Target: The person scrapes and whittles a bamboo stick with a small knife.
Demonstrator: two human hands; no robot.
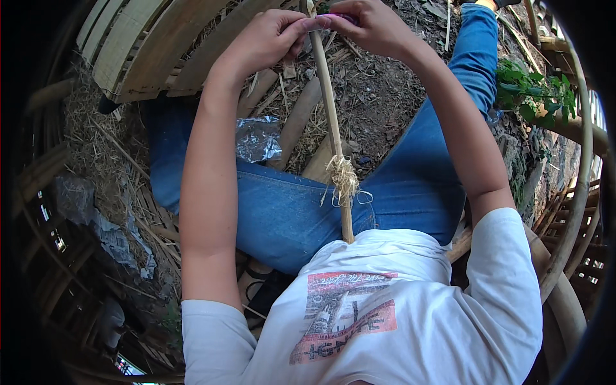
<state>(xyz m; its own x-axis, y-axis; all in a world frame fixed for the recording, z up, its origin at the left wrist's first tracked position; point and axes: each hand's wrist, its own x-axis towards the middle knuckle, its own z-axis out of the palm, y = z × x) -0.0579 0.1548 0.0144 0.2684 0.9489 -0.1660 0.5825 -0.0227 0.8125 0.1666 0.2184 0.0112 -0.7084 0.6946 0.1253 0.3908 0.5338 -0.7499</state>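
A long, thin wooden stick (327,106) runs from my waist up between my hands, its lower end against my white shirt. A tuft of pale curled shavings (343,176) clings around it near that end. My left hand (273,38) is closed at the stick's far part, with its thumb across the stick. My right hand (372,29) is closed beside it, fingers on a small pink-purple thing (346,17) mostly hidden by them. The two thumbs meet at the stick. What lies under the left fingers is hidden.
A slatted wooden panel (147,51) stands at the far left. Crumpled clear plastic (258,138) and several bamboo pieces (301,122) lie by my legs. Green leaves (536,93) and a curved bamboo pole (585,147) are at the right. Straw and plastic scraps (115,237) cover the left ground.
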